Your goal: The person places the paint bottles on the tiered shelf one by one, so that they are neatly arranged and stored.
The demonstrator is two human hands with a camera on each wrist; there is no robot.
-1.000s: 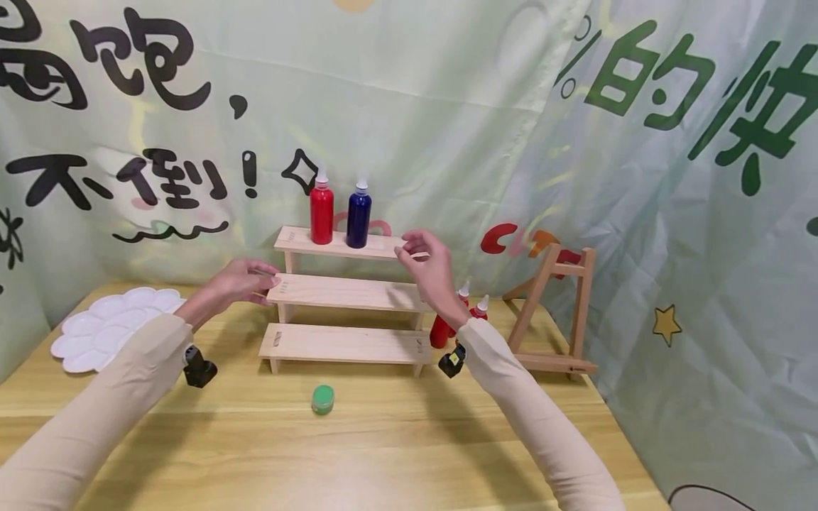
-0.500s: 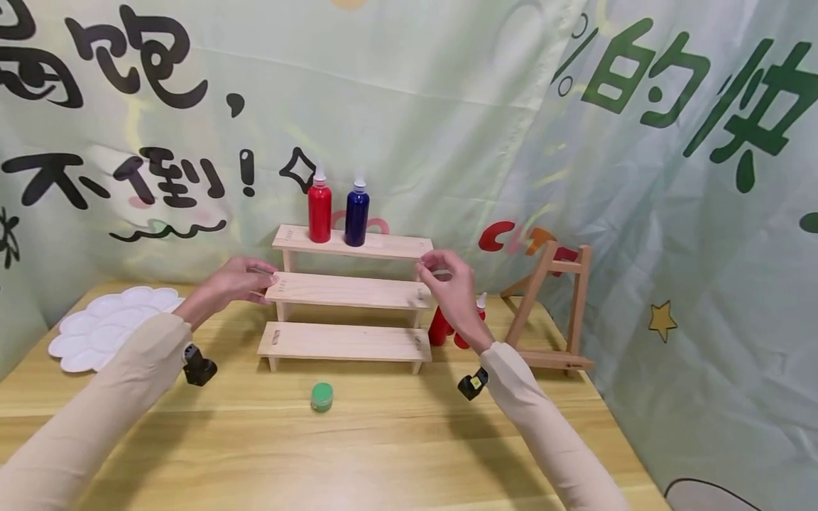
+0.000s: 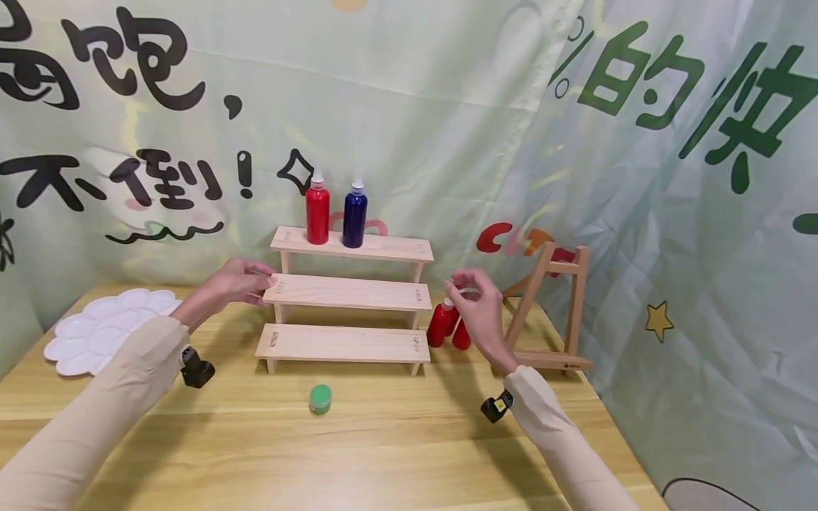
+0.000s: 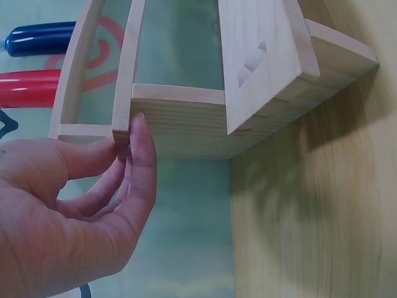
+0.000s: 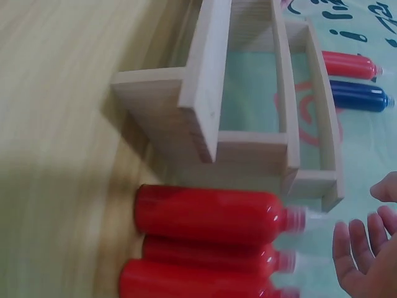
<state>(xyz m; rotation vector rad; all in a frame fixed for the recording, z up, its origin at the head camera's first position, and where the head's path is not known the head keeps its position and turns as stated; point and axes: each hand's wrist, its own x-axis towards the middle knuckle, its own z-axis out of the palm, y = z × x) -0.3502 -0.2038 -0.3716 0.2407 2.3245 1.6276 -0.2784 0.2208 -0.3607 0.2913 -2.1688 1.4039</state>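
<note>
A three-tier wooden shelf point(image 3: 348, 292) stands on the table, with a red bottle point(image 3: 317, 214) and a dark blue bottle point(image 3: 354, 217) upright on its top tier. My left hand point(image 3: 231, 283) pinches the left end of the middle tier; in the left wrist view thumb and fingers point(image 4: 144, 161) lie on either side of the board's end. My right hand point(image 3: 478, 312) is in the air over several red bottles point(image 3: 441, 323) right of the shelf, its fingers bent loosely with nothing between them. In the right wrist view the bottles point(image 5: 208, 214) stand beside the shelf, below that hand point(image 5: 372, 248).
A white scalloped palette point(image 3: 108, 330) lies at the table's left. A small green-lidded jar point(image 3: 320, 399) stands in front of the shelf. To the right is a wooden easel point(image 3: 543, 309). A printed cloth point(image 3: 409, 85) hangs behind the table point(image 3: 358, 454).
My right hand has moved right and down from the top tier's right end to the red bottles. The left hand stays on the middle tier. The bottles on top have not moved on the shelf.
</note>
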